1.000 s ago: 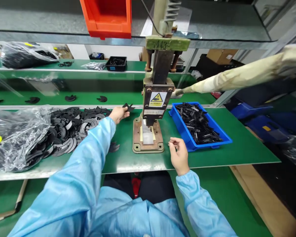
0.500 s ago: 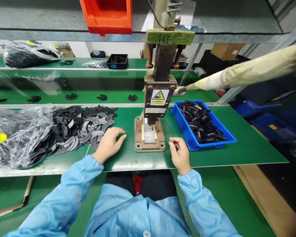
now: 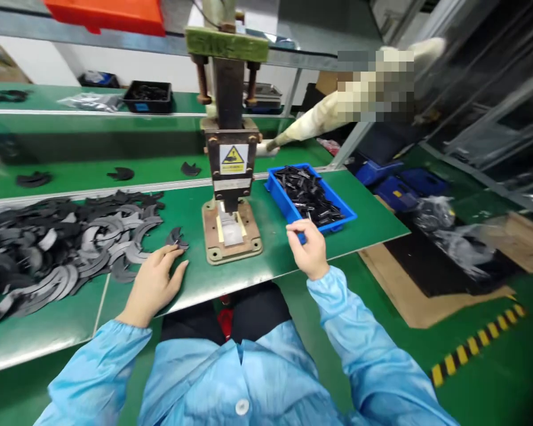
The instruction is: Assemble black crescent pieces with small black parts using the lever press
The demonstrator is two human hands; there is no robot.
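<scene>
My left hand (image 3: 155, 284) rests low over the bench, its thumb apart from its fingers. Its fingertips are at the edge of a black crescent-shaped part (image 3: 176, 237), which lies on the bench left of the press. To the hand's left spreads a heap of black and grey crescent-shaped parts (image 3: 95, 236). My right hand (image 3: 310, 248) is closed, thumb and forefinger nearly together, at the near edge of the blue bin (image 3: 349, 218). Whether a small piece is between those fingers cannot be made out. Between my hands stands the press (image 3: 233, 189), with a pale metal piece (image 3: 232, 232) on its base.
Small black strips (image 3: 306, 192) fill the blue bin. The press's wrapped lever (image 3: 308, 123) reaches out to the upper right. Behind the bench, several crescent parts lie spaced along a green strip (image 3: 155, 171). A black tray (image 3: 147, 107) stands on the ledge behind.
The view has swung right. My left hand has moved away from the press, and a single black crescent part now lies by its fingertips. My right hand has moved to the blue bin's near edge.
</scene>
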